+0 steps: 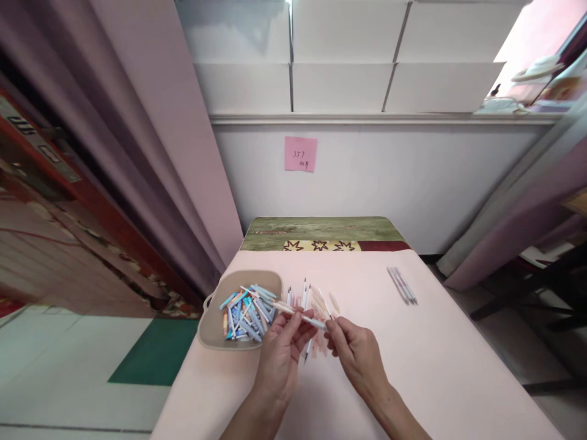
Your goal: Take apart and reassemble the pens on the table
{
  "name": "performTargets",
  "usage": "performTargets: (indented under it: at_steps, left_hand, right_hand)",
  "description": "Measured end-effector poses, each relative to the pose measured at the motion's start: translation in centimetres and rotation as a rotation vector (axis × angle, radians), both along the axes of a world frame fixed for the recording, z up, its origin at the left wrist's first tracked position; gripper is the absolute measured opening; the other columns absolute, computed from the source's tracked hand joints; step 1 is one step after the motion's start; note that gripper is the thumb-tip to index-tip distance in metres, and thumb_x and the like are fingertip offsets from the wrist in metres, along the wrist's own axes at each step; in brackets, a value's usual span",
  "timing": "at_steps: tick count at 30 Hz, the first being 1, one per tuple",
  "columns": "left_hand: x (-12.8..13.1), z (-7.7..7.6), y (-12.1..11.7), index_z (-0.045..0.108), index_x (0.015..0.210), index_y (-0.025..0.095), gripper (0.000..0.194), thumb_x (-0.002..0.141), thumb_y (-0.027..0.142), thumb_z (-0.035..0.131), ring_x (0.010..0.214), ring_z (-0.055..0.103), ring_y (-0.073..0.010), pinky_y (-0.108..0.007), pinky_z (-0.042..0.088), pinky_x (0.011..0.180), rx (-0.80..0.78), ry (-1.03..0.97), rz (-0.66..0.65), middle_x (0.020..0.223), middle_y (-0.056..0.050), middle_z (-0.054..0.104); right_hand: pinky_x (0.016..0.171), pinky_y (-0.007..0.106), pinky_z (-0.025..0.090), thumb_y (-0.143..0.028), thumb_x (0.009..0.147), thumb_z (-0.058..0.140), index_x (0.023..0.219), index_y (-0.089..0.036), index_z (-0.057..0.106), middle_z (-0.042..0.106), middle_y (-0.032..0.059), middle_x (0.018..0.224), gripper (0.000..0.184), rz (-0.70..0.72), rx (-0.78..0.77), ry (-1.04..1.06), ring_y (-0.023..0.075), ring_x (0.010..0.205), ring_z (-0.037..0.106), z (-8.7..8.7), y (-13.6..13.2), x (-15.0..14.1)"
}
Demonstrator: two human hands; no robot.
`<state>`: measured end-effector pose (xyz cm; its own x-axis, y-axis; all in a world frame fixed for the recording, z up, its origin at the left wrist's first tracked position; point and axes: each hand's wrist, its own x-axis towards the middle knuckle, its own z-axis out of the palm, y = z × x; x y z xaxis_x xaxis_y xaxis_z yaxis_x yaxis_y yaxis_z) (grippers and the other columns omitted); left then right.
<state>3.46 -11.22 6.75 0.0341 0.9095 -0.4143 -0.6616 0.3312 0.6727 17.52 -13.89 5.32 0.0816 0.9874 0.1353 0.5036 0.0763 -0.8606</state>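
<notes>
My left hand (285, 342) pinches a slim, light-coloured pen (314, 321) that slants across in front of me. At the pen's right end, my right hand (355, 345) has its thumb and fingers closed. A thin white stick, like a pen refill (324, 302), rises by the right fingertips; whether it is held cannot be made out. Beneath both hands lies a loose spread of pinkish pen parts (320, 343) and white refills with dark tips (304, 293), partly covered by the fingers. Left of my left hand stands a beige basin (211, 327) of blue, white and orange pen pieces (250, 311).
Several greyish pens (402, 285) lie side by side at the right of the pink-covered table (440, 373). A patterned green cloth (321, 227) shows at the far edge. On the wall behind is a pink note (301, 153). Curtains hang on both sides.
</notes>
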Motion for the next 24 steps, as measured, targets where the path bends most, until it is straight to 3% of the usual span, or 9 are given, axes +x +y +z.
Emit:
performTargets:
  at_steps: [4, 6, 9, 13, 17, 22, 24]
  left_hand:
    - [0.11, 0.05, -0.13, 0.064, 0.086, 0.013, 0.023, 0.069, 0.018, 0.077, 0.078, 0.07, -0.0188, -0.031, 0.056, 0.078, 0.011, 0.003, 0.001, 0.086, -0.01, 0.073]
    - [0.16, 0.01, -0.17, 0.064, 0.085, 0.013, 0.022, 0.068, 0.017, 0.077, 0.077, 0.07, -0.0188, -0.031, 0.057, 0.077, 0.007, 0.007, 0.015, 0.085, -0.009, 0.073]
    - [0.19, -0.05, -0.22, 0.064, 0.085, 0.013, 0.022, 0.068, 0.017, 0.077, 0.078, 0.07, -0.0197, -0.032, 0.057, 0.077, -0.01, 0.006, 0.016, 0.086, -0.01, 0.073]
    - [0.21, -0.05, -0.31, 0.064, 0.087, 0.012, 0.023, 0.069, 0.017, 0.076, 0.079, 0.07, -0.0197, -0.031, 0.057, 0.076, -0.013, 0.012, 0.007, 0.086, -0.011, 0.073]
    - [0.26, 0.08, -0.41, 0.064, 0.087, 0.012, 0.023, 0.069, 0.017, 0.076, 0.079, 0.07, -0.0194, -0.031, 0.057, 0.077, -0.012, 0.027, 0.002, 0.087, -0.011, 0.073]
    - [0.34, 0.33, -0.45, 0.064, 0.085, 0.013, 0.023, 0.067, 0.018, 0.078, 0.079, 0.07, -0.0194, -0.031, 0.057, 0.076, 0.004, 0.019, 0.0, 0.086, -0.01, 0.073]
    - [0.36, 0.38, -0.45, 0.065, 0.085, 0.013, 0.024, 0.066, 0.018, 0.078, 0.079, 0.07, -0.0195, -0.031, 0.057, 0.076, 0.003, 0.019, -0.001, 0.086, -0.01, 0.073]
  right_hand:
    - [0.06, 0.022, 0.047, -0.045, 0.085, 0.057, 0.098, -0.021, 0.061, 0.066, 0.0004, 0.072, 0.027, 0.003, 0.067, 0.018, 0.0141, 0.061, 0.061, 0.28, -0.29, 0.04]
    - [0.057, 0.022, 0.046, -0.045, 0.085, 0.057, 0.089, -0.021, 0.06, 0.064, 0.0, 0.068, 0.024, -0.009, 0.094, 0.003, 0.0133, 0.058, 0.058, 0.26, -0.34, 0.08]
    - [0.05, 0.021, 0.042, -0.046, 0.092, 0.045, 0.069, -0.021, 0.059, 0.059, -0.0001, 0.056, 0.037, 0.005, 0.033, -0.027, 0.0122, 0.049, 0.054, -0.02, -0.34, 0.18]
    - [0.056, 0.022, 0.045, -0.048, 0.084, 0.058, 0.093, -0.021, 0.061, 0.065, 0.0003, 0.069, 0.029, -0.017, 0.073, -0.014, 0.0138, 0.058, 0.058, -0.38, -0.41, 0.12]
    - [0.051, 0.021, 0.042, -0.045, 0.092, 0.045, 0.07, -0.021, 0.058, 0.061, 0.0, 0.058, 0.036, -0.001, 0.029, -0.03, 0.0123, 0.051, 0.056, -0.37, -0.57, 0.02]
    - [0.057, 0.021, 0.046, -0.044, 0.083, 0.06, 0.094, -0.021, 0.062, 0.065, -0.0003, 0.068, 0.026, -0.019, 0.115, -0.035, 0.0129, 0.058, 0.059, -0.31, -0.58, 0.0]
    - [0.055, 0.021, 0.046, -0.044, 0.085, 0.057, 0.084, -0.021, 0.06, 0.063, -0.0004, 0.065, 0.023, -0.022, 0.113, -0.026, 0.0127, 0.056, 0.058, -0.34, -0.58, 0.0]
